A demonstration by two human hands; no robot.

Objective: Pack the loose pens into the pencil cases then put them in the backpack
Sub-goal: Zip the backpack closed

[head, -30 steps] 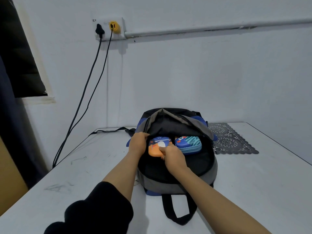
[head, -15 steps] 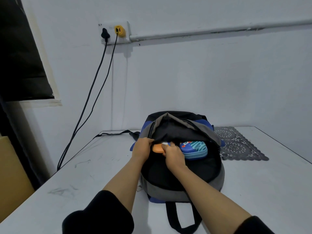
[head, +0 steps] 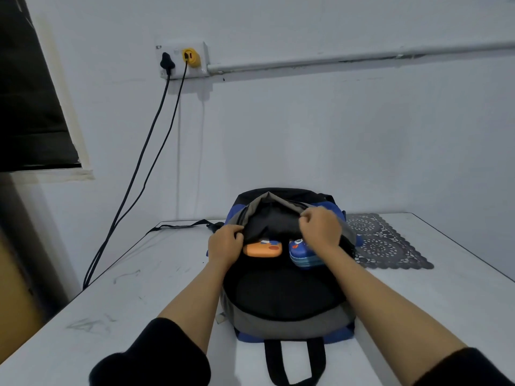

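A black, grey and blue backpack (head: 284,310) lies on the white table (head: 145,288) with its main opening towards the wall. Inside the opening lie an orange pencil case (head: 263,249) on the left and a blue-teal pencil case (head: 302,257) on the right, both partly under the flap. My left hand (head: 224,243) grips the left edge of the opening. My right hand (head: 320,227) is curled round the upper flap at the right, lifted above the blue case. No loose pens show.
A grey lace mat (head: 384,243) lies right of the backpack by the wall. Two black cables (head: 139,174) hang from a wall socket (head: 184,59) to the table's left edge. A black strap (head: 181,226) trails from the bag. The bag's handle loop (head: 295,363) points towards me.
My right hand has let go of the orange pencil case, left inside the bag, and risen to the right to take the upper flap. My left hand keeps its hold on the opening.
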